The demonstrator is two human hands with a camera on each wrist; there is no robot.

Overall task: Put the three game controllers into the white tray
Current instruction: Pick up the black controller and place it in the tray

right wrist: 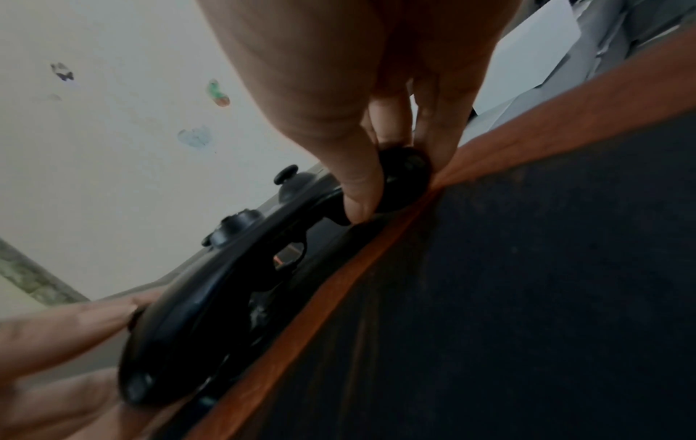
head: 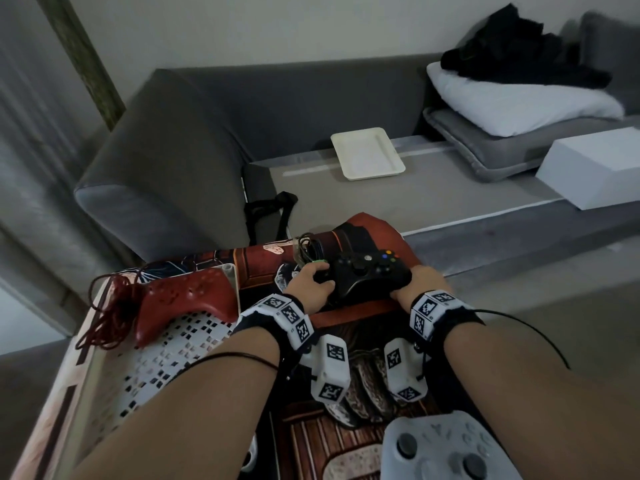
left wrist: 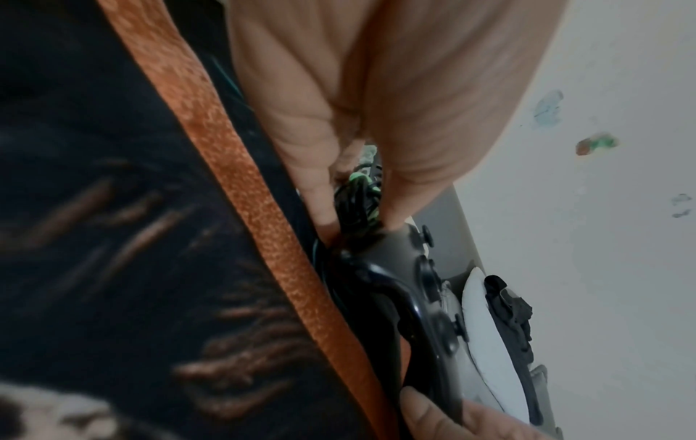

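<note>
A black game controller point(head: 369, 273) with a bundled cable lies on the patterned cloth point(head: 349, 424). My left hand point(head: 310, 284) grips its left handle and my right hand point(head: 417, 284) grips its right handle. In the left wrist view the black controller point(left wrist: 391, 277) sits between thumb and finger. The right wrist view shows the black controller point(right wrist: 233, 282) raised slightly off the cloth at one end. A red controller point(head: 183, 303) with a red cord lies to the left. A white controller point(head: 446, 448) lies at the bottom right. The white tray point(head: 367, 157) stands on the sofa seat beyond.
A grey sofa point(head: 194, 140) runs across the back, with a white pillow point(head: 519, 102) and black clothing point(head: 526, 53) at the right. A white box point(head: 595, 171) stands on the seat to the right of the tray. A black strap point(head: 273, 209) hangs by the armrest.
</note>
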